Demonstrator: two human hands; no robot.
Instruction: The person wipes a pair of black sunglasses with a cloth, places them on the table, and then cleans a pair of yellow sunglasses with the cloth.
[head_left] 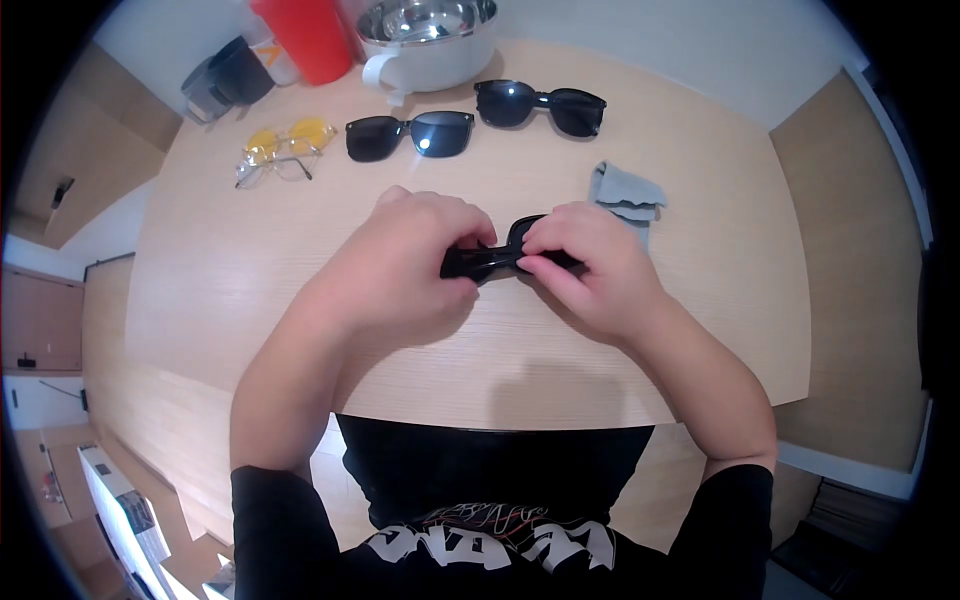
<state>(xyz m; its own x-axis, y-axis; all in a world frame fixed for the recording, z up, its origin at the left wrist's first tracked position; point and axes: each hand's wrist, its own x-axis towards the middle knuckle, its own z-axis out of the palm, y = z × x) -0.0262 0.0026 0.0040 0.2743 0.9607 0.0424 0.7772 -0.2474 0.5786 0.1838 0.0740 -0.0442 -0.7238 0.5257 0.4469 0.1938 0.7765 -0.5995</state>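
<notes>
Between the left hand (415,240) and the right hand (605,262), above or on the middle of the tabletop (420,385), lies a pair of black sunglasses (487,260). Its long axis runs side to side across the person's front, roughly in line with the near edge. Neither hand is nearer, since both touch it: the left grips the left end between thumb and curled fingers, while the right pinches the frame from just right of the middle, covering much of that side. Whether the frame rests on the wood or is held just off it, I cannot tell. Just beyond the right hand and partly hidden by it sits a grey cloth (628,188); farther forward, two dark pairs of glasses (441,135) lie side by side.
</notes>
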